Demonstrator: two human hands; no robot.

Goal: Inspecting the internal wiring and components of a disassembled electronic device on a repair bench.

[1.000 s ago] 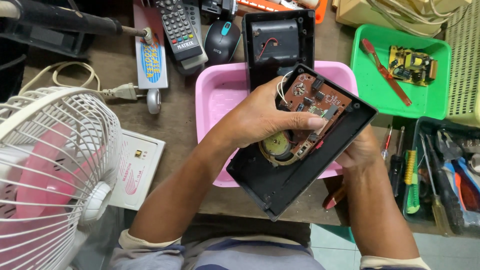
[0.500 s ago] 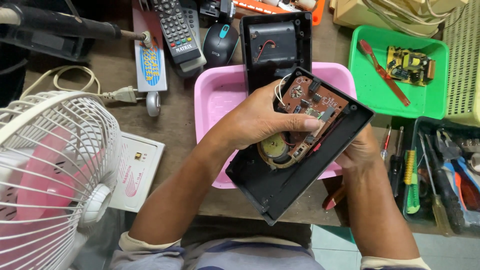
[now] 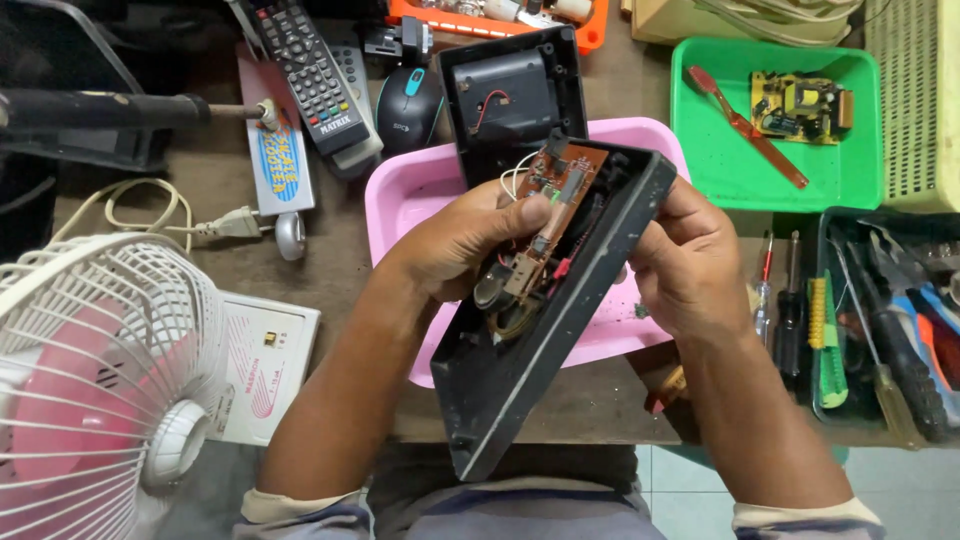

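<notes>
Head view: the black casing (image 3: 545,340) at frame centre has tipped steeper since a moment ago, over the pink tray (image 3: 410,200). The left hand (image 3: 470,245) presses its brown circuit board (image 3: 555,195); the right hand (image 3: 690,255) grips the casing's edge. A white-and-blue label card (image 3: 280,165) lies upper left on the worktop (image 3: 210,265).

hands (image 3: 580,250), black casing (image 3: 540,370), circuit board (image 3: 555,200)
</notes>
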